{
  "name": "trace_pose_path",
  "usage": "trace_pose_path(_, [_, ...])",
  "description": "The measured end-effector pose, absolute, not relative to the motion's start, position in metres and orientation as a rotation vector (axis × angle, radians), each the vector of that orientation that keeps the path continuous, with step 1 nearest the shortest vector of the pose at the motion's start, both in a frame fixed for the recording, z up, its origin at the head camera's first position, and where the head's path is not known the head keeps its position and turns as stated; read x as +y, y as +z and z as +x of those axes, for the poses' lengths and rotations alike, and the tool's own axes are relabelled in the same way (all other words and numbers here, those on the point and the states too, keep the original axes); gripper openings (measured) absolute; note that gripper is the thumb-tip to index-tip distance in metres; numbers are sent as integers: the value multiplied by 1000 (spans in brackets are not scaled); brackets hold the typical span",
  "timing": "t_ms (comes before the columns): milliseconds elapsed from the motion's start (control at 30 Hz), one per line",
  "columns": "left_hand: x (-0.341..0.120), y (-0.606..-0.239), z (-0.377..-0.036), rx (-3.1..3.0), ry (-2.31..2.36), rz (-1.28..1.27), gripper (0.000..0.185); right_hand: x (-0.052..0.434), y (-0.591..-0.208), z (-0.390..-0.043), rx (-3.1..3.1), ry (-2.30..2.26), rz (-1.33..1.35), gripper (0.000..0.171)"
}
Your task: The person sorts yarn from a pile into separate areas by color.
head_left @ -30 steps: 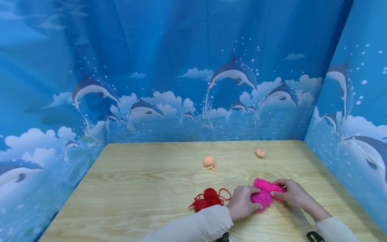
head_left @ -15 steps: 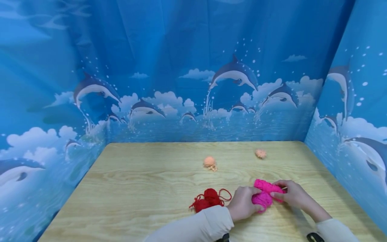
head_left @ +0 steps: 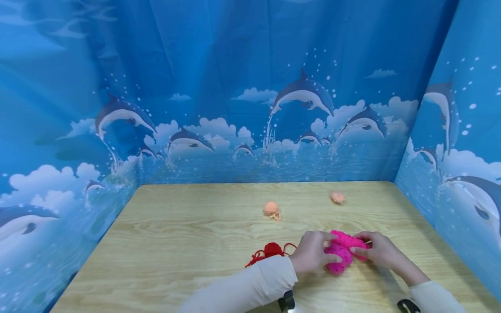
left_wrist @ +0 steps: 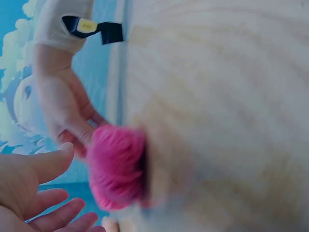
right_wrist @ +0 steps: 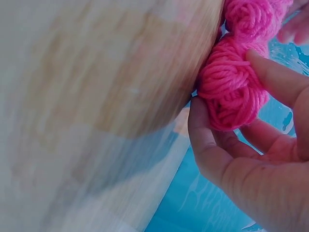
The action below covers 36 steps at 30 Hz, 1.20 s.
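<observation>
Two balls of yarn lie against each other at the right front of the table: a hot-pink one (head_left: 345, 238) and, nearer to me, a magenta one (head_left: 339, 259). My right hand (head_left: 377, 251) holds the end of the hot-pink yarn; in the right wrist view its thumb presses the strands (right_wrist: 234, 84) from one side, fingers curled round the other. Beside the magenta ball is my left hand (head_left: 311, 253). Seen from the left wrist, that hand (left_wrist: 34, 188) has thumb and fingers spread, with a gap to the pink yarn (left_wrist: 116, 164).
Red yarn (head_left: 272, 249) with loose strands lies left of my left hand, partly behind the forearm. Farther back sit a peach yarn ball (head_left: 271, 208) with a trailing tail and a smaller peach bundle (head_left: 337, 198). Dolphin-print curtains (head_left: 235, 87) border the wooden table (head_left: 176, 234).
My left hand has let go of the magenta ball and shifted slightly left and away from me. Its sleeve now covers more of the red yarn. The right hand keeps its hold.
</observation>
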<state>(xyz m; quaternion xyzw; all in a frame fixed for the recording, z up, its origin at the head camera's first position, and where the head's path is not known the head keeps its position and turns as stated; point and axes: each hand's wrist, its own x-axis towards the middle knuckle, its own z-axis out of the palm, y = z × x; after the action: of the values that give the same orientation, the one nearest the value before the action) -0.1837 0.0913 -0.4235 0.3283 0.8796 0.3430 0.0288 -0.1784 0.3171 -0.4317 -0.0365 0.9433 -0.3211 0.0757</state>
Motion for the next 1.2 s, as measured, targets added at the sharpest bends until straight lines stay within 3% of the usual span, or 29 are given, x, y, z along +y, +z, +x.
trace_pose_path(267, [72, -399, -203, 2734, 1151, 853, 51, 318, -432, -179, 2850, -931, -132, 44])
trace_pose_path(600, [23, -386, -243, 2772, 1127, 849, 51, 319, -433, -179, 2844, -940, -101, 46])
trace_pose_path(900, [-24, -401, -280, 2797, 1099, 740, 52, 317, -431, -177, 2836, -939, -92, 47])
trace_pose_path(1200, [-43, -423, -299, 2818, 1124, 667, 52, 318, -432, -179, 2843, -931, -98, 45])
